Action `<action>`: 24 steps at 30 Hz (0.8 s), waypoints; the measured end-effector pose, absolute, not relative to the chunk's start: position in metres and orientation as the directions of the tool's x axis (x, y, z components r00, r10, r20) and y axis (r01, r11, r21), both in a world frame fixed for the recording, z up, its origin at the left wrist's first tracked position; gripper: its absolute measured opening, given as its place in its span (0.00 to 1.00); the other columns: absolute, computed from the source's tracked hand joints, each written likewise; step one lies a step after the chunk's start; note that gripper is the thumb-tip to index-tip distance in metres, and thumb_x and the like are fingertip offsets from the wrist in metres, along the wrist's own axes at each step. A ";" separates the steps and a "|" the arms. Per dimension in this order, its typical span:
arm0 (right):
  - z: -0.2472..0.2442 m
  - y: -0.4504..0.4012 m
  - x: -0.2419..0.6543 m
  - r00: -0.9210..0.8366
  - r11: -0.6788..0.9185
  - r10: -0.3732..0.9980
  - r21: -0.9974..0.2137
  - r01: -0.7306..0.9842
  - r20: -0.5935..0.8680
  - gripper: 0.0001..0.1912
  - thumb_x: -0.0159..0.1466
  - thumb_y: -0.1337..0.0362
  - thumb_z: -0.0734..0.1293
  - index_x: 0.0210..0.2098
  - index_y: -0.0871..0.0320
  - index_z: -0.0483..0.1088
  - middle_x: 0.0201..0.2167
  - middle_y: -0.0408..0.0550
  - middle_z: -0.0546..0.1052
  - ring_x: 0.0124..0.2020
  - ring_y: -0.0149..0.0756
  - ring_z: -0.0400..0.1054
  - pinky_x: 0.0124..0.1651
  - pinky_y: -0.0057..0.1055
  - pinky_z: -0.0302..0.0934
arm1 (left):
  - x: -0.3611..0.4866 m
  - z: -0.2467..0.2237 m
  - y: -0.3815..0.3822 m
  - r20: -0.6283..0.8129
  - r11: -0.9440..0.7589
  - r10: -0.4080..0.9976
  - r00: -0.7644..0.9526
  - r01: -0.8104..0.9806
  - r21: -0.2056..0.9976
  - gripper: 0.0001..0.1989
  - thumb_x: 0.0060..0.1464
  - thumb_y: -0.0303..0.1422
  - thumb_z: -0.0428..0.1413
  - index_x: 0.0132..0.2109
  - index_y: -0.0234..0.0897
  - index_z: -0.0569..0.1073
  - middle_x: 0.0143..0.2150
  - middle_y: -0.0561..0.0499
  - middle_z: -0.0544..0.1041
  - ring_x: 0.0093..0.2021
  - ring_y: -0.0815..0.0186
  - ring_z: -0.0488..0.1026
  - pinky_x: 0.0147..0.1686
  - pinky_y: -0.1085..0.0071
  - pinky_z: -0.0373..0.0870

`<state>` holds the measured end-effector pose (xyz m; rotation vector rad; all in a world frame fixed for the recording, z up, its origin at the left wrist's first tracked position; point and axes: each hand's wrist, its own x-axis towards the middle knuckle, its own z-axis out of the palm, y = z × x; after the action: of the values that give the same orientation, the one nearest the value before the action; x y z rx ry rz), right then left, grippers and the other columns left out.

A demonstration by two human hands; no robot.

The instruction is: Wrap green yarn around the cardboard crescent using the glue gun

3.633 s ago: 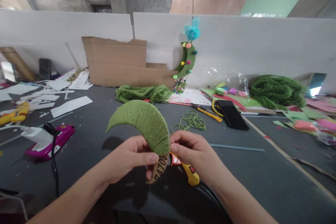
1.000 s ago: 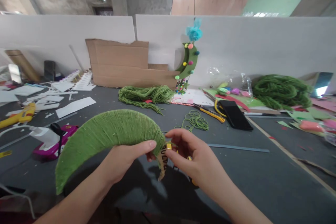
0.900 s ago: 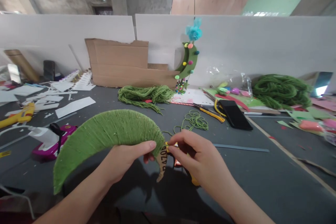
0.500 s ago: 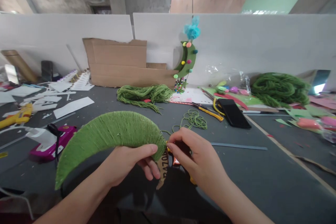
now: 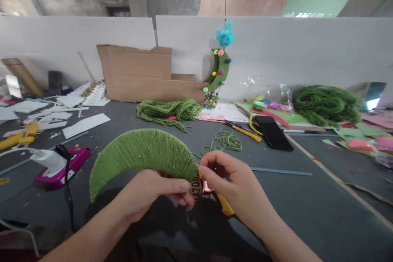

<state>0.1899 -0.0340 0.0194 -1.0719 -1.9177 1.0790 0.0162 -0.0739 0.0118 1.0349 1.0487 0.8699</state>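
A cardboard crescent [image 5: 144, 149], wound closely with green yarn, is held over the table by my left hand [image 5: 162, 192], thumb on its front near the right end. Bare printed cardboard [image 5: 195, 188] shows at that tip. Close beside the tip, my right hand [image 5: 229, 176] pinches the green yarn with thumb and forefinger. The strand leads back to a loose tangle of green yarn [image 5: 225, 140] on the table. Partly hidden behind my right hand lies a tool with a yellow handle [image 5: 225, 205] and an orange part.
Behind are a green yarn skein [image 5: 168, 110], a cardboard sheet [image 5: 138, 73] and a hanging crescent with pompoms [image 5: 219, 69]. On the left lie a magenta power strip [image 5: 73, 159] and a yellow glue gun [image 5: 23, 135]. A black phone [image 5: 273, 132] and a yellow-handled cutter [image 5: 245, 131] lie right.
The crescent has turned and shifted right, its left tip now higher and further in. My left hand moved slightly right with it; my right hand moved slightly right, still pinching the yarn.
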 end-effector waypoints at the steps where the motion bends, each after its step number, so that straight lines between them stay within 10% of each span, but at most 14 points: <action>1: 0.019 -0.034 0.190 -0.433 0.292 0.890 -0.906 0.306 0.141 0.05 0.57 0.65 0.62 0.25 0.57 0.65 0.18 0.38 0.66 0.20 0.27 0.60 0.22 0.23 0.56 | 0.017 0.013 -0.074 -0.252 0.281 0.931 0.264 -0.079 0.956 0.07 0.45 0.30 0.57 0.24 0.34 0.77 0.24 0.51 0.77 0.28 0.67 0.72 0.31 0.73 0.67; 19: 0.023 -0.033 0.191 -0.496 0.161 0.868 -0.957 0.240 0.022 0.05 0.58 0.64 0.61 0.28 0.58 0.66 0.18 0.37 0.64 0.17 0.25 0.57 0.20 0.22 0.53 | 0.018 0.012 -0.071 -0.189 0.229 0.952 0.242 -0.149 0.962 0.02 0.42 0.26 0.57 0.27 0.31 0.73 0.18 0.54 0.72 0.18 0.71 0.69 0.19 0.77 0.64; 24: 0.029 -0.033 0.194 -0.490 0.331 0.863 -0.871 0.362 0.124 0.05 0.56 0.66 0.63 0.26 0.58 0.69 0.20 0.40 0.66 0.22 0.28 0.61 0.24 0.24 0.56 | 0.017 0.012 -0.071 -0.190 0.229 0.950 0.249 -0.136 0.964 0.02 0.43 0.27 0.57 0.27 0.31 0.74 0.18 0.53 0.73 0.18 0.71 0.69 0.19 0.77 0.64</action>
<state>0.1943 -0.0325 0.0295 -1.0720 -2.0086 1.0968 0.0169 -0.0714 0.0118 1.0398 1.0141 0.9577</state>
